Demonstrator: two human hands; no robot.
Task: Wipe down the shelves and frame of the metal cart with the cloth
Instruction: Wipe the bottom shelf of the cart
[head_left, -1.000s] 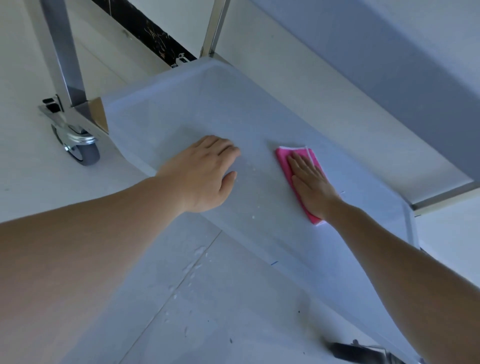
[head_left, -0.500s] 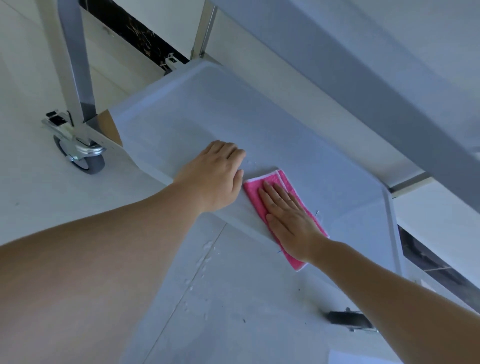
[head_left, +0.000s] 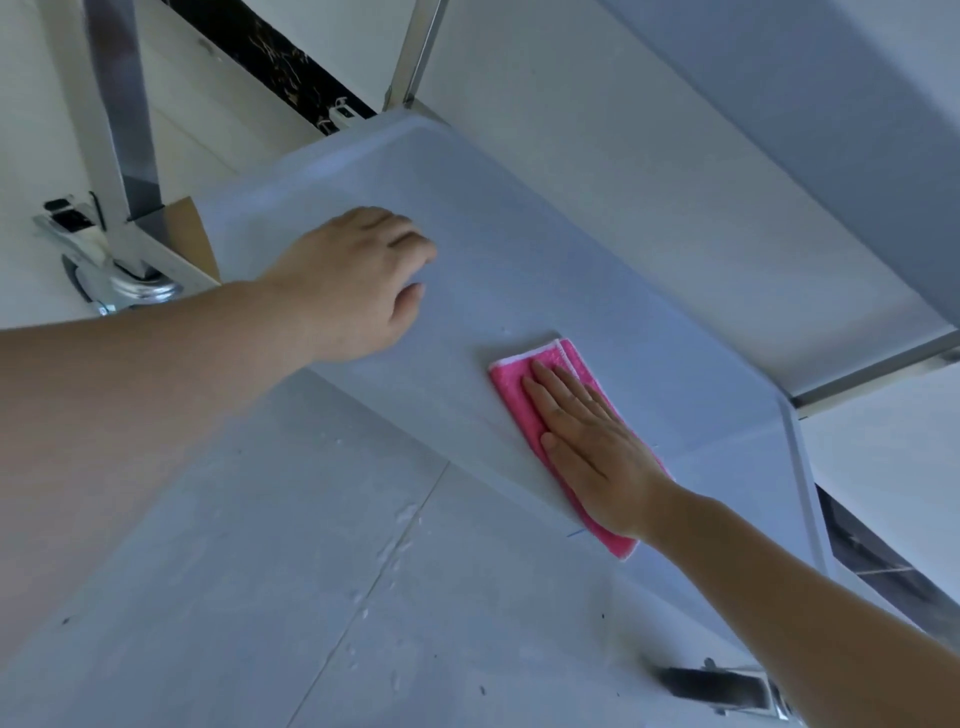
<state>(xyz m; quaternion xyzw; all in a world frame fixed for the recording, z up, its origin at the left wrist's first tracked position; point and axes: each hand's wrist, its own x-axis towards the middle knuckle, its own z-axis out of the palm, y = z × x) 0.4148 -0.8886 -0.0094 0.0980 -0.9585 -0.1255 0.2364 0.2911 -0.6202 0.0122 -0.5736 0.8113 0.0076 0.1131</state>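
Floor: pale tiled floor (head_left: 311, 597) in the foreground, flecked with white specks along a grout line.
Right grip: right hand (head_left: 592, 452) lies flat, fingers straight and together, pressing the pink cloth (head_left: 524, 410) onto the near edge of the bottom shelf (head_left: 519, 249).
Left grip: left hand (head_left: 353, 280) rests palm down on the same shelf, fingers loosely bent, holding nothing, well apart from the cloth.
Cart: a metal post (head_left: 124, 119) rises over a caster (head_left: 124, 283) at left; an upper shelf (head_left: 805, 104) overhangs.
Room: a dark marbled strip (head_left: 270, 57) runs behind.
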